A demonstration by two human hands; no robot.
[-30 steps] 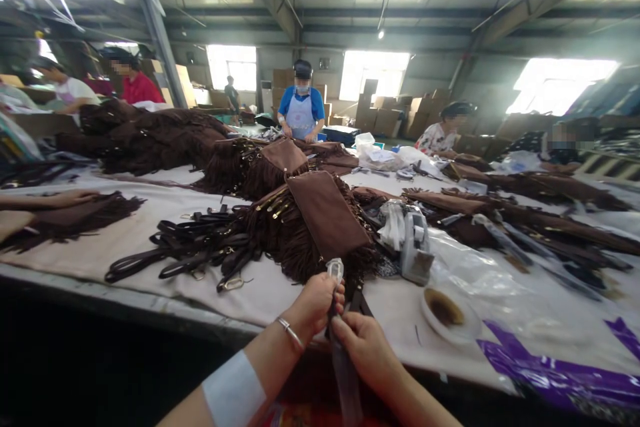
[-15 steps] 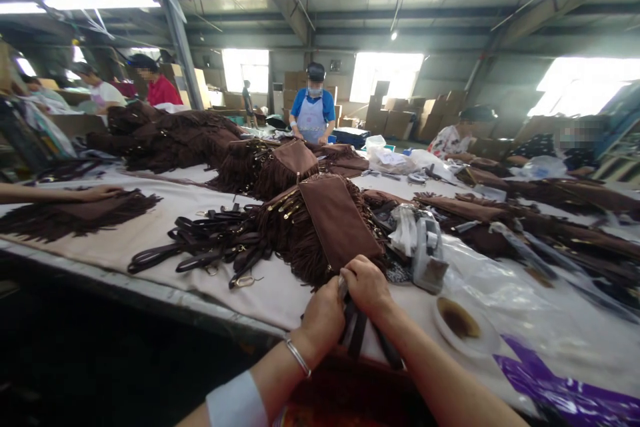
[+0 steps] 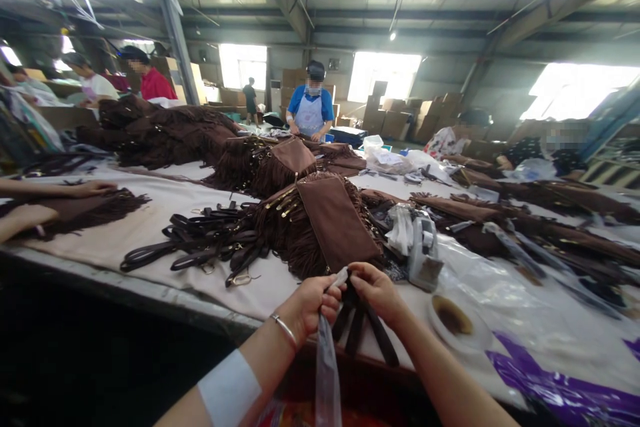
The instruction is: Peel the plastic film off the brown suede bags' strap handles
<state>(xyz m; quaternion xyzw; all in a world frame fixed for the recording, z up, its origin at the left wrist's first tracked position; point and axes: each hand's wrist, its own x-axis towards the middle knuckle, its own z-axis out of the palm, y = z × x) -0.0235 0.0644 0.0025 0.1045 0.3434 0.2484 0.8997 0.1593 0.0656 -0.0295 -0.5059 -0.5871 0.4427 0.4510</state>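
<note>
My left hand [image 3: 320, 300] is closed around a clear plastic sleeve [image 3: 327, 373], which hangs down below the fist while its crumpled top end pokes out above the fingers. Close beside it, my right hand [image 3: 375, 290] pinches the upper end of a dark strap. Several dark brown straps [image 3: 356, 330] fan out under that hand over the table's edge; their top ends are partly covered by the fingers. Just beyond both hands lies a brown fringed pouch [image 3: 340, 220] on a pile of similar pouches with gold zips.
Black wrist straps with metal clips [image 3: 200, 240] lie left of the pile. To the right stand a tape dispenser [image 3: 425, 253] and a white dish with brown residue [image 3: 457, 320], near plastic sheeting [image 3: 500, 287]. Another person's hands [image 3: 90, 188] rest on fringed material at left.
My hands have moved slightly apart at the fingertips. The clear sleeve now hangs visibly below my left fist. At left, a co-worker's second hand has come into view.
</note>
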